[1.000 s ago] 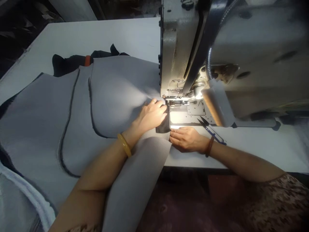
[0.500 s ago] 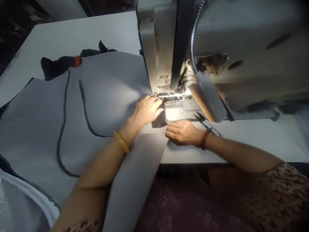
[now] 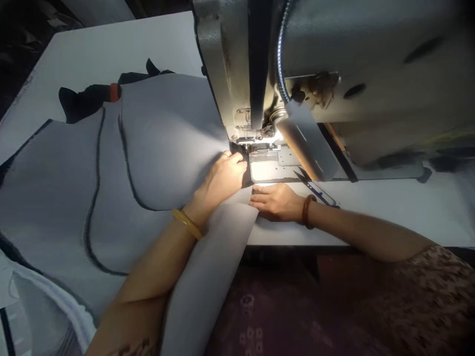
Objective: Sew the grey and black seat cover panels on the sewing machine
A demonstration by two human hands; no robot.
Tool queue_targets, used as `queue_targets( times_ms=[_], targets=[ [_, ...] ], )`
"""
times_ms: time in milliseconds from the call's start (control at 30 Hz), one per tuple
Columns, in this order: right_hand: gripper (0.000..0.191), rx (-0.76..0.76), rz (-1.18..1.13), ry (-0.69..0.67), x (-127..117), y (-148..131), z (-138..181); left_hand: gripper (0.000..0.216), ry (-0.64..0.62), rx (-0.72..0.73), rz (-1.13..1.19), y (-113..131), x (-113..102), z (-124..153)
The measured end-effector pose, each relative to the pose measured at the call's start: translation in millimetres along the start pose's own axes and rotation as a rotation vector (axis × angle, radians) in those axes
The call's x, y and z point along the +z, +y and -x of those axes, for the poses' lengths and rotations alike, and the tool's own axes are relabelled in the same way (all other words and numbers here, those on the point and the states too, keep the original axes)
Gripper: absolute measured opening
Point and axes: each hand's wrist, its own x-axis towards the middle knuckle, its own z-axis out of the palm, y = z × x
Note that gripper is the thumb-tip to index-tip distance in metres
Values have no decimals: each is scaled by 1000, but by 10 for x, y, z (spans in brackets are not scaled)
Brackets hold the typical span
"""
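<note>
Left hand (image 3: pixel 222 179) pressed flat, palm down, on grey fabric (image 3: pixel 166 138), fingertips just beside the presser foot (image 3: pixel 243 143) of the sewing machine (image 3: pixel 334 74); fingers extended, nothing clamped. Yellow bangle (image 3: pixel 186 223) on left wrist. Right hand (image 3: pixel 272 200) laid flat on the desk (image 3: pixel 389 207), fingertips touching the fabric edge in front of the lit needle plate (image 3: pixel 267 168); fingers straight, not closed on anything. Dark red bracelet (image 3: pixel 307 210) on right wrist. Fabric spread over the left part of the desk, dark seam lines across it, one strip hanging over the front edge between the forearms. Thread snips (image 3: pixel 315 190) lying on the desk just behind the right wrist. Black cloth (image 3: pixel 85 101) with orange patch beyond the grey fabric, at far left.
</note>
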Motion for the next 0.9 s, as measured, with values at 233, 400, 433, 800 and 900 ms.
queue_targets(
  times_ms=[233,400,433,800,900],
  targets=[
    [28,38,25,71,-5,53,-1,31,2,24,-73,-28,13,-149],
    [28,92,25,91,1,96,-1,29,-73,37,-79,-13,-69,-164],
    [27,100,7,104,-2,95,-3,31,-89,37,-66,-3,-103,-115],
    [30,42,122,36,0,-168,-31,63,-315,23,-84,279,-233,487],
    [30,77,180,57,27,-203,-12,48,-302,-9,-139,304,-182,454]
  ],
)
